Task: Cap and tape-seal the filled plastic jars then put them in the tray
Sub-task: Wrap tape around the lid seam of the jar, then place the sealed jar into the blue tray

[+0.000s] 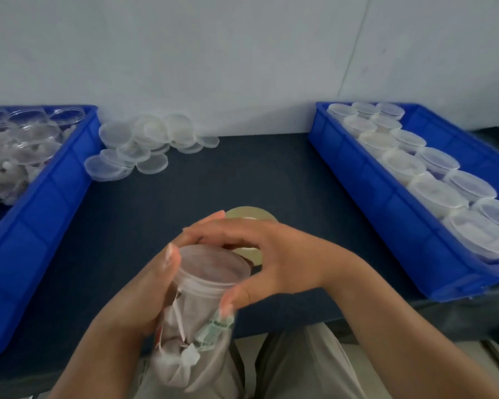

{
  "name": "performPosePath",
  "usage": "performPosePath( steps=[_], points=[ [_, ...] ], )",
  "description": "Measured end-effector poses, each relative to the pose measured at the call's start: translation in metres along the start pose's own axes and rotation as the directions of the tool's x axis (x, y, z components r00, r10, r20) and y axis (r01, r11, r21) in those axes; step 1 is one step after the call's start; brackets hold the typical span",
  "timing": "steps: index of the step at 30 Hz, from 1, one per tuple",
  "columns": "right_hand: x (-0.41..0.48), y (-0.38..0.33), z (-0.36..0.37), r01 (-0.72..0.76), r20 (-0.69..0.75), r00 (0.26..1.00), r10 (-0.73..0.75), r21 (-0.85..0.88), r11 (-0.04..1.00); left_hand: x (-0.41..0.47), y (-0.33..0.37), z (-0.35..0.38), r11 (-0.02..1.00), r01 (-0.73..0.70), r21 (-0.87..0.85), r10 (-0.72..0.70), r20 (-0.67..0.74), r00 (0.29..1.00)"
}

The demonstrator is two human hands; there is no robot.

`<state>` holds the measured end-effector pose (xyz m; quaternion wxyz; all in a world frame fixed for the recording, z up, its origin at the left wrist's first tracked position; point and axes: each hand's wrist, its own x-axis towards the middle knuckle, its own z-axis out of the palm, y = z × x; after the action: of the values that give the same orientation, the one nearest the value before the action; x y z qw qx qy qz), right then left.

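Clear plastic jar point(211, 283), filled and lidded, held up close to camera. Left hand point(153, 286) wraps the jar's side, fingers curled round it. Right hand point(271, 260) arches over the top, fingertips and thumb gripping the lid rim. Yellowish tape roll point(251, 215) just behind jar. Right of jar: blue plastic tray point(372, 203) of capped jars. Left of jar: second blue tray point(41, 203) of open jars. Behind-left: loose clear lids point(144, 142).

The dark table point(242, 174) lies open down its middle, between the left blue tray point(69, 180) and the right blue tray point(372, 197) (both raised-walled). A pile of loose lids point(144, 139) blocks the back left, and a tape roll point(249, 216) sits front centre.
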<state>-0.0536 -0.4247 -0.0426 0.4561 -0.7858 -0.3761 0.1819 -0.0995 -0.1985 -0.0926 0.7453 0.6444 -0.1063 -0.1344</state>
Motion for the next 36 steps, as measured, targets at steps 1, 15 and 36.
performPosePath(
  steps=[1,15,36],
  points=[
    [-0.006,-0.002,-0.005,0.006,-0.036,0.999,-0.006,-0.018,1.000,0.006,0.000,0.006,1.000,-0.001,0.010,0.000,0.009,1.000],
    [-0.142,-0.044,-0.185,-0.454,-0.900,0.389,-0.195,-0.371,0.810,0.067,-0.039,-0.015,0.995,0.059,-0.079,-0.087,-0.413,0.907],
    [-0.296,0.131,-0.275,-0.868,-0.554,-0.098,0.827,0.454,0.201,0.058,-0.058,-0.044,1.000,0.018,0.021,-0.008,-0.426,0.905]
  ],
)
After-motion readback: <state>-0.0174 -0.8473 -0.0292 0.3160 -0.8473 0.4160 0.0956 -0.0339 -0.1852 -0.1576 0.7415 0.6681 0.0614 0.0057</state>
